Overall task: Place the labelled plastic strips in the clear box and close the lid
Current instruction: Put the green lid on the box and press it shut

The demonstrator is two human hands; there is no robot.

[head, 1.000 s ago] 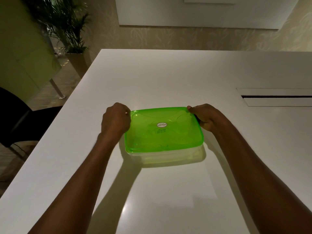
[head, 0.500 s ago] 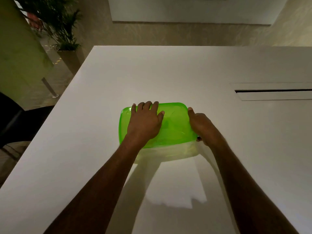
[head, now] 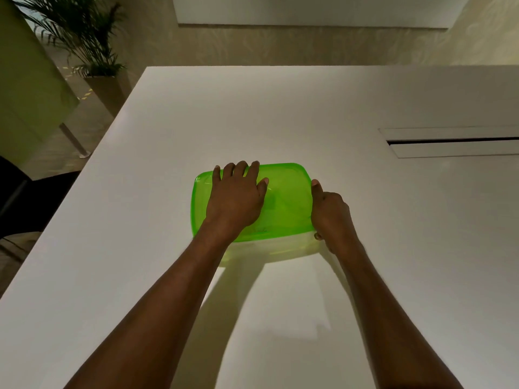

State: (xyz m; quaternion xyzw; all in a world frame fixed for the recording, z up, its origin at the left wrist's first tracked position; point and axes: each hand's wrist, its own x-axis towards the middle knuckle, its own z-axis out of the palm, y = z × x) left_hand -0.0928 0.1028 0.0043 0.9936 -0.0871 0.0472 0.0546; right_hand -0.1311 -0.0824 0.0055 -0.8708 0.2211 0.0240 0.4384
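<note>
Lid [head: 286, 203] thin, springy, I judge; left hand [head: 236, 197] flat on it, fingers [head: 238, 171] spread, gripping nothing; right hand [head: 331, 214] curled on box [head: 269, 252] edge.

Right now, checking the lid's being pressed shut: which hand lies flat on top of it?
The left hand, fingers spread on the green lid; the right hand only grips its right edge.

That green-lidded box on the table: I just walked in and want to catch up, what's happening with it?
A person is closing it. The left hand lies flat, fingers spread, on the green lid, pressing it onto the clear box. The right hand grips the box's right edge, thumb up against the lid's rim. The box sits on the white table. The lid hides whatever is inside, and I can't tell if it is fully sealed.
</note>
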